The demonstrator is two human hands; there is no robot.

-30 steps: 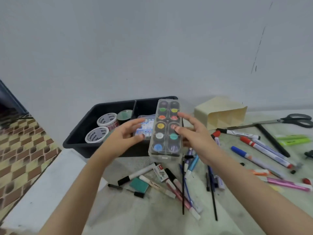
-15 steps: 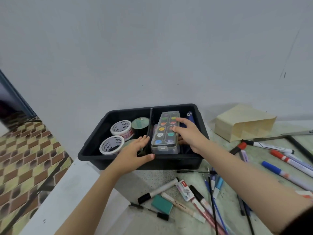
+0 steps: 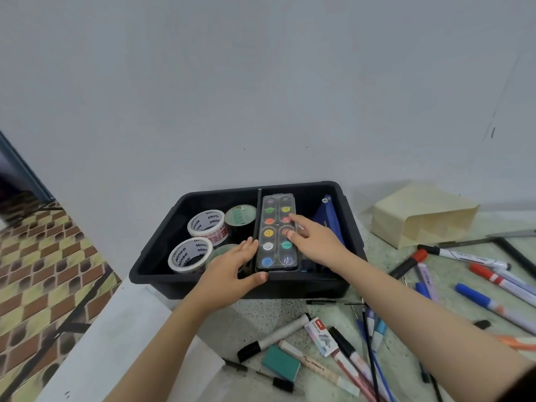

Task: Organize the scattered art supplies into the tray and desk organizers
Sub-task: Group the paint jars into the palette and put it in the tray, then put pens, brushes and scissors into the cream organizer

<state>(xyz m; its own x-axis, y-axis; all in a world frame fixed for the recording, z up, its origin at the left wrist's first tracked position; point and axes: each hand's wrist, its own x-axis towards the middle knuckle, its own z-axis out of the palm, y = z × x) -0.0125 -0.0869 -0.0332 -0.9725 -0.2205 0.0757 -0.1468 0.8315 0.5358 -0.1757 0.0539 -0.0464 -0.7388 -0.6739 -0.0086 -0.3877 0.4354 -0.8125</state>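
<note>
I see the black tray point(image 3: 352, 227) set close against the wall, its left end near the table's left edge, where the surface drops away to patterned floor. Bare table lies in front of the tray's left half; to the right, markers point(image 3: 467, 258) and pens crowd the surface. The watercolour palette point(image 3: 277, 236) lies flat in the tray's right compartment, along the divider. My left hand point(image 3: 232, 269) is spread open, thumb at the palette's near left corner. My right hand point(image 3: 314, 242) is open too, fingertips resting on the palette's lid. Tape rolls point(image 3: 191, 255) fill the left compartment.
</note>
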